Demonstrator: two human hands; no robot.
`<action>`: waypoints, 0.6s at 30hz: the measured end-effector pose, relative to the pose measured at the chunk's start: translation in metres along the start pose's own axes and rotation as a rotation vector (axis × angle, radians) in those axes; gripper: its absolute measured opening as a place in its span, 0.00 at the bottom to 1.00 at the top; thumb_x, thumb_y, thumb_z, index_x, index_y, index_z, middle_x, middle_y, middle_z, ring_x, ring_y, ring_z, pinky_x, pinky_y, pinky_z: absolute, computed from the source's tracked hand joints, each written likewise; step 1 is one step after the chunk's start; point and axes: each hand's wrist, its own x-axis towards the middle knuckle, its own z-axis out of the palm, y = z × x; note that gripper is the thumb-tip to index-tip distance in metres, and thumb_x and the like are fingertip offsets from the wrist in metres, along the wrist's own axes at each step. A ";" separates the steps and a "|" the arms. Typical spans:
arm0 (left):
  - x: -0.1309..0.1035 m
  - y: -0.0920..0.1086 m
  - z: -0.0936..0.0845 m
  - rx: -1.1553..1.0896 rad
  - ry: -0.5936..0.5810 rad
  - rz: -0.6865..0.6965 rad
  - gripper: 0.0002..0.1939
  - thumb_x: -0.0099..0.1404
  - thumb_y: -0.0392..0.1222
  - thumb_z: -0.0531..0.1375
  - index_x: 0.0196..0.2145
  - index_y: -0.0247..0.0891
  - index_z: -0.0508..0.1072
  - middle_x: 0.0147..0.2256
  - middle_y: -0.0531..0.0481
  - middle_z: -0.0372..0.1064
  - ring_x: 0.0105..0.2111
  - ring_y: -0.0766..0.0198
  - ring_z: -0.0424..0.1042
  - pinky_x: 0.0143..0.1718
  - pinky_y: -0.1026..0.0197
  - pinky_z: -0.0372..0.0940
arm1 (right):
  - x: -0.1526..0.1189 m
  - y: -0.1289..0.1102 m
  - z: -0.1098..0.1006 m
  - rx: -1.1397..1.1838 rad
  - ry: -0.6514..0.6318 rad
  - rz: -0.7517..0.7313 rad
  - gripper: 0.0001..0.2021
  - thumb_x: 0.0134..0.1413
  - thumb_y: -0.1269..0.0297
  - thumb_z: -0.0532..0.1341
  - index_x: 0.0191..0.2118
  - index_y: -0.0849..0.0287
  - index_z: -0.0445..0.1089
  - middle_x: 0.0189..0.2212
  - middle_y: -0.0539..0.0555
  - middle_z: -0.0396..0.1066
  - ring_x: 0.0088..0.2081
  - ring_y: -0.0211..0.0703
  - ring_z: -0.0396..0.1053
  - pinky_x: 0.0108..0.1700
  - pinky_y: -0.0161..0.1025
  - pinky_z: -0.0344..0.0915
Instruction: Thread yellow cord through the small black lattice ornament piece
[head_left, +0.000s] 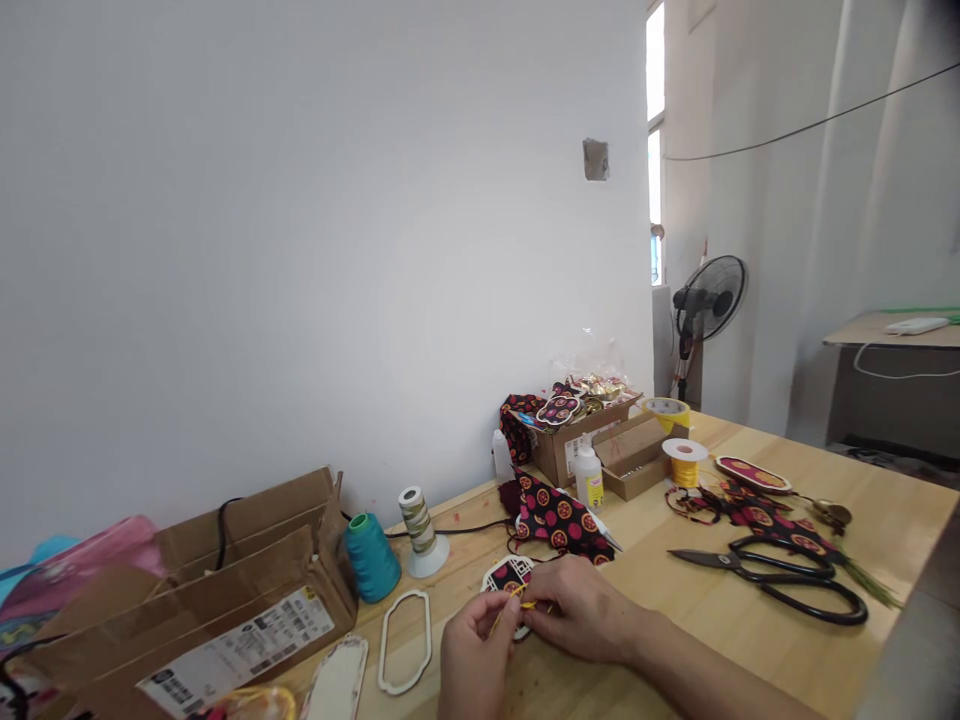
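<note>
Low in the middle of the head view, my left hand (pixel 484 635) and my right hand (pixel 581 608) meet with fingertips close together. Both pinch a thin yellow cord (pixel 528 604) between them. Just behind and partly under the fingers is a white-framed ornament (pixel 498 574) with dark patterned fabric inside; my hands hide much of it. A pale scalloped frame (pixel 384 650) lies left of my left hand. Behind my right hand rests dark cloth with round red and orange motifs (pixel 559 515). Large black-handled scissors (pixel 780 578) lie to the right, blades slightly apart.
At left stands an open cardboard box (pixel 247 600), beside a teal thread cone (pixel 372 558) and a ribbon spool (pixel 417 522). Toward the back are a filled box (pixel 559 450), a glue bottle (pixel 589 478) and a yellow cord spool (pixel 685 465). A fan (pixel 709 300) stands beyond.
</note>
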 end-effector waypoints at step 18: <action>-0.003 0.007 0.001 -0.012 -0.020 0.062 0.03 0.42 0.36 0.61 0.19 0.34 0.72 0.19 0.51 0.72 0.24 0.61 0.70 0.27 0.65 0.64 | -0.001 -0.003 -0.008 0.081 -0.012 -0.048 0.13 0.56 0.67 0.47 0.29 0.59 0.67 0.24 0.50 0.68 0.27 0.35 0.61 0.28 0.30 0.52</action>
